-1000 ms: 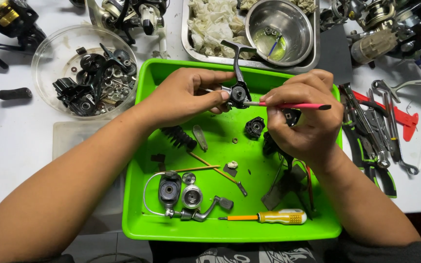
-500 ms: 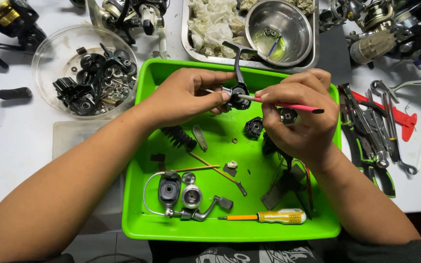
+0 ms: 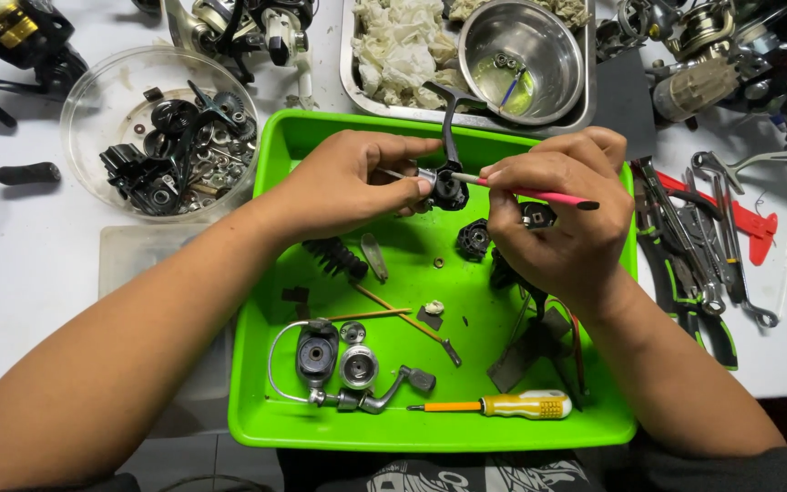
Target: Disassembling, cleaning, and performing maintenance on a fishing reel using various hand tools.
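Note:
My left hand [image 3: 348,182] holds a black fishing reel body [image 3: 449,185] with a long stem above the green tray [image 3: 430,428]. My right hand [image 3: 562,214] grips a thin red-handled brush [image 3: 539,195] like a pen, its tip touching the reel body. Both hands hover over the tray's far half. Below them lie black gear parts [image 3: 474,239], a ribbed black spool piece [image 3: 334,257], a bail wire with rotor [image 3: 321,360] and a yellow-handled screwdriver [image 3: 507,404].
A clear round bowl [image 3: 79,118] of black parts stands at left. A metal tray [image 3: 585,82] with crumpled tissue and a steel bowl [image 3: 521,59] sits behind. Pliers and wrenches [image 3: 694,264] lie at right. More reels line the back edge.
The brush has tilted slightly and shifted a little left along the reel body. Both hands stay in nearly the same place.

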